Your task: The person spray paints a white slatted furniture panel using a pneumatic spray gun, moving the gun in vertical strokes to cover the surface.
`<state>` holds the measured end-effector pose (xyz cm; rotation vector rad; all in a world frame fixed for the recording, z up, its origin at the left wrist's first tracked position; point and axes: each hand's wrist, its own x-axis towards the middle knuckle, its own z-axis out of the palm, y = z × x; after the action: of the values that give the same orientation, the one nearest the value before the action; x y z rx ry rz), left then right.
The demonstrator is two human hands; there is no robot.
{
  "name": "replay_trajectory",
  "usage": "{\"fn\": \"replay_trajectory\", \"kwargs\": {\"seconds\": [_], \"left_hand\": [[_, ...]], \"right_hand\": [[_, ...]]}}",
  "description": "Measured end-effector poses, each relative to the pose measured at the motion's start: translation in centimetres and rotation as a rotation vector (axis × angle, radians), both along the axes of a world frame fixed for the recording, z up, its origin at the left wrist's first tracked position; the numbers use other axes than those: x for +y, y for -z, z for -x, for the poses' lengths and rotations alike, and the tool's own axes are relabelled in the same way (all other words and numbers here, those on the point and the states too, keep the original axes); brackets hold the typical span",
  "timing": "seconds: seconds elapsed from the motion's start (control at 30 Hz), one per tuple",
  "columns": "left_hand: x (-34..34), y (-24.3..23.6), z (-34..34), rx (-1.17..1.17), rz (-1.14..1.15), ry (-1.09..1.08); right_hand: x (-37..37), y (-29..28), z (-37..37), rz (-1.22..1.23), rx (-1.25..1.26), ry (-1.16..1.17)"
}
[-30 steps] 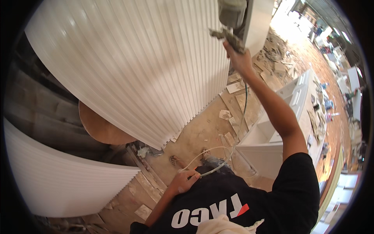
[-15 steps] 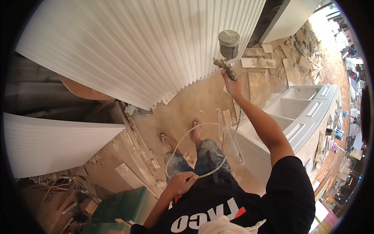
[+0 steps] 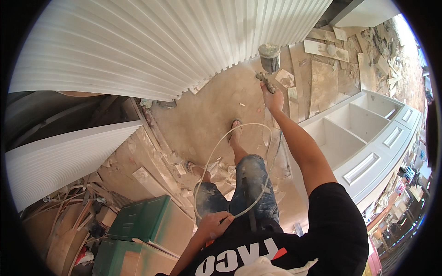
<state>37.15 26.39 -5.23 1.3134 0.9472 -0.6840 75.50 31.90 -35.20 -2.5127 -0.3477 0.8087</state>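
Observation:
My right hand (image 3: pixel 273 98) is closed around the grip of a spray gun (image 3: pixel 265 82), arm stretched forward. A paint-crusted cup (image 3: pixel 270 60) sits on the gun. The nozzle points toward the lower edge of a large white fluted panel (image 3: pixel 175 46), apart from it, with a faint pale haze between them. Near my waist, my left hand (image 3: pixel 215 225) is closed on a thin pale hose (image 3: pixel 249 123). The hose arcs in a wide loop over my legs, and part of it hangs below my right forearm.
A white cabinet with open compartments (image 3: pixel 354 122) stands at my right. Another fluted panel (image 3: pixel 69 156) is at the left, above green-topped boxes (image 3: pixel 138 221) and wood scraps. Flat boards (image 3: pixel 323 85) lie on the dusty floor ahead to the right.
I have stepped forward with one foot, and the view has shifted. The spray gun is now lower along the large panel's edge. Both hands keep their holds.

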Motion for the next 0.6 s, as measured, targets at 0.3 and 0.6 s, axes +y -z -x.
{"fn": "replay_trajectory", "kwargs": {"seconds": [0.3, 0.6], "left_hand": [[0.6, -0.4, -0.1, 0.016, 0.01, 0.018], [2.7, -2.9, 2.7, -0.28, -0.139, 0.08]], "right_hand": [[1.0, -1.2, 0.2, 0.02, 0.014, -0.005], [2.2, -19.6, -0.6, -0.349, -0.074, 0.037]]}}
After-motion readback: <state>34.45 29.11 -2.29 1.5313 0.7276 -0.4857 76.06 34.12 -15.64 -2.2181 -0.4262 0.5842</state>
